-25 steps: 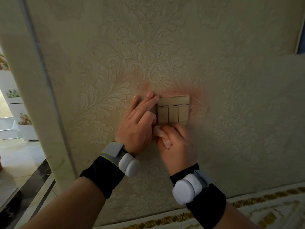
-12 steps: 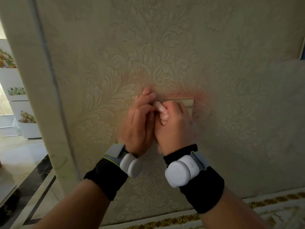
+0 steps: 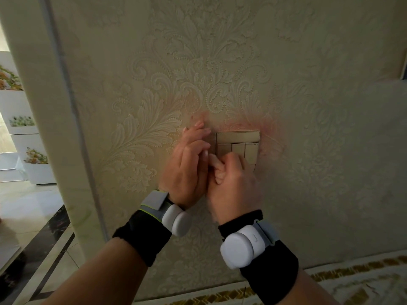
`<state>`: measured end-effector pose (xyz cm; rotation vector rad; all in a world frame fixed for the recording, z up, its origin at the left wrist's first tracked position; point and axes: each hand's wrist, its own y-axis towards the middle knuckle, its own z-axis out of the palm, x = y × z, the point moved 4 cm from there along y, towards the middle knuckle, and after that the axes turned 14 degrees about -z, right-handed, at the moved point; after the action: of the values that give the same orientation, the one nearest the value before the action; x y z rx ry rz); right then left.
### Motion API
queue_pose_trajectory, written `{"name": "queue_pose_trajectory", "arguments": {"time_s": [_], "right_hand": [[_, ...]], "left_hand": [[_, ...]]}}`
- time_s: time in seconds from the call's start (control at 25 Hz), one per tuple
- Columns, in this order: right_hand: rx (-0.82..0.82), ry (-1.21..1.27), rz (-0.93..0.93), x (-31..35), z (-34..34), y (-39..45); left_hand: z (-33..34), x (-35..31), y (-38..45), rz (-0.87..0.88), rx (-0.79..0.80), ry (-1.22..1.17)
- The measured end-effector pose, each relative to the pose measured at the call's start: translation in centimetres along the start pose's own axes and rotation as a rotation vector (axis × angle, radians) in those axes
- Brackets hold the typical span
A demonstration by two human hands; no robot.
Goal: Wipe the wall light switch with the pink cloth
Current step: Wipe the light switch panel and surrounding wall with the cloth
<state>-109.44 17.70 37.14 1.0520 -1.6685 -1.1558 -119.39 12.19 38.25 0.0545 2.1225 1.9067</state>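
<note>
Pink cloth point(image 3: 217, 167) bunched in fisted right hand point(image 3: 233, 183) against gold rectangular wall switch plate point(image 3: 237, 143); left hand point(image 3: 187, 166), fingers loosely extended and empty, just left of the plate.

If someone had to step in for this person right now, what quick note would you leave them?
Right hand: closed around the bunched pink cloth, pressing it on the lower left part of the wall light switch.
Left hand: holds nothing, fingers resting on the patterned wall just left of the switch plate.
Done: wiping is under way; how much of the plate has been covered cannot be told from this view.
Left: probably run the cloth over the upper panel and right-hand keys, then lift both hands away.
</note>
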Motion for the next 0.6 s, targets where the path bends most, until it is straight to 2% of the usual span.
{"name": "queue_pose_trajectory", "arguments": {"time_s": [0.2, 0.32, 0.44, 0.6], "right_hand": [[0.022, 0.127, -0.02, -0.9, -0.2, -1.4], [-0.084, 0.206, -0.053, -1.4, -1.7, -1.2], [-0.193, 0.304, -0.008, -2.4, -3.2, -0.5], [-0.206, 0.336, 0.056, -3.4, -4.2, 0.6]], "left_hand": [[0.1, 0.0, 0.0, 0.017, -0.002, 0.003], [0.3, 0.1, 0.0, 0.003, -0.033, -0.015], [0.4, 0.4, 0.0, -0.01, -0.026, -0.056], [0.2, 0.4, -0.1, -0.005, -0.008, -0.001]]}}
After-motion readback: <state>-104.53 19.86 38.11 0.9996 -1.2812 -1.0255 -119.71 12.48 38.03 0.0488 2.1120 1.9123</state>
